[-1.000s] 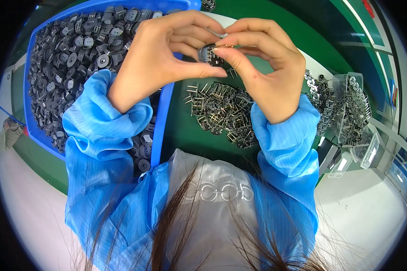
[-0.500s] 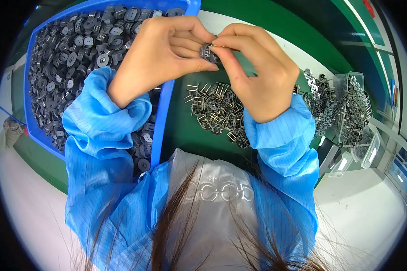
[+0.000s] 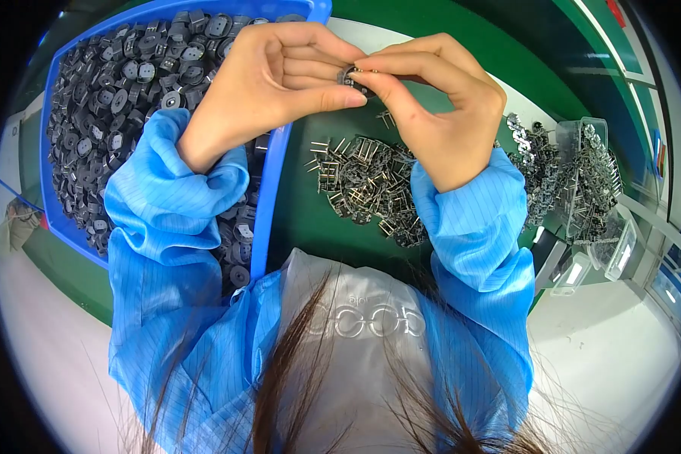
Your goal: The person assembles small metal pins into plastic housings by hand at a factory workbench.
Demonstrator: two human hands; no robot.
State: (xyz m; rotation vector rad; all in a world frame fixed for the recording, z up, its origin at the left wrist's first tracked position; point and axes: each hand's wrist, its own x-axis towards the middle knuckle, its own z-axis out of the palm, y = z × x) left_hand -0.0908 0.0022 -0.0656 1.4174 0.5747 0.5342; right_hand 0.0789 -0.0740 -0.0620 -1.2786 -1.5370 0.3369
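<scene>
Between my two hands is a small round black plastic part (image 3: 348,76), mostly covered by fingers. My left hand (image 3: 268,87) grips it from the left, thumb below and curled fingers behind. From the right, the thumb and forefinger of my right hand (image 3: 446,98) pinch together at the part's edge; something small and metallic seems to show at those fingertips, too hidden to name. Below the hands lies a heap of small black pieces with metal pins (image 3: 367,181) on the green mat (image 3: 295,219).
A blue bin (image 3: 274,189) full of dark round plastic parts (image 3: 121,98) stands at the left. Over at the right, more metal-pinned pieces (image 3: 537,174) are piled beside and inside a clear plastic box (image 3: 583,132). A white strip (image 3: 371,34) runs behind my hands.
The black part has turned between my fingers and shows less of its face. My right hand has shifted slightly up and right; my left thumb now reaches further across below the part.
</scene>
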